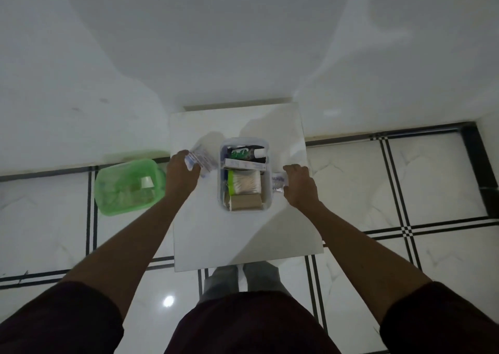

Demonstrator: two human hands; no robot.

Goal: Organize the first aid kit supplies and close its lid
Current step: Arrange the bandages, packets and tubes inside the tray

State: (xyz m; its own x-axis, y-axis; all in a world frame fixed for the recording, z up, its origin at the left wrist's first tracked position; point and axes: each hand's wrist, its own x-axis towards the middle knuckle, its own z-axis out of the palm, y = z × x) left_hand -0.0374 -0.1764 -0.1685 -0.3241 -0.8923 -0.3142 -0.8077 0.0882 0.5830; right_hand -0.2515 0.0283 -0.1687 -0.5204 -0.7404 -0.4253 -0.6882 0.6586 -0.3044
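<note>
1. The first aid box (244, 174) sat open and packed on the white table (243, 235) — we judged the clear packets should go in flat, so the lid could seat.
2. Our left hand (181, 170) gripped a clear packet (200, 162); our right hand (298, 185) pinched another small packet (279, 181) beside the box — both arms outstretched.

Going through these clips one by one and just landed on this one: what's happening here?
A person stands over a small white table with an open first aid box on it, already packed with supplies. The left hand holds a clear plastic piece, possibly the lid, just left of the box. The right hand grips a small clear item against the box's right side. The box is not yet closed. A green basket sits on the floor to the left.
</note>
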